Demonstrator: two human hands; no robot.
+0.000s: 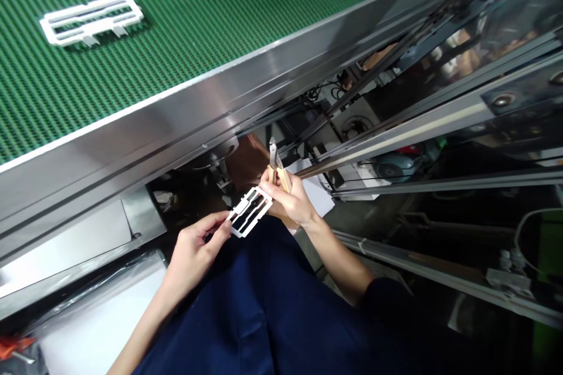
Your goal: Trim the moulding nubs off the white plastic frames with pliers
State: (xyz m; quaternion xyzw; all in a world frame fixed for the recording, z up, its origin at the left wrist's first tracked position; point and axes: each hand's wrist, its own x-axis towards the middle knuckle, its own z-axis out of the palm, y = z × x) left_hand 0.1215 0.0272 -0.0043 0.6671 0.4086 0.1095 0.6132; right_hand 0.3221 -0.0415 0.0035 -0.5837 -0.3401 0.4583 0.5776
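Observation:
My left hand (196, 249) pinches the near left end of a white plastic frame (240, 209) with slats across its openings. Its other end touches the fingers of my right hand (292, 199). In that right hand sits a pair of side cutters (281, 177) with yellowish handles, the metal jaws pointing up and away from me. The frame is tilted, held above my lap in dark blue clothing. Whether my right fingertips also grip the frame is hard to make out.
A green ribbed conveyor belt (185, 41) with a metal side rail (211, 99) runs across the upper left. Three white frames (94, 28) lie on it. Metal bars (409, 129) and machinery fill the right side. A plastic-covered white stack (101, 316) is at lower left.

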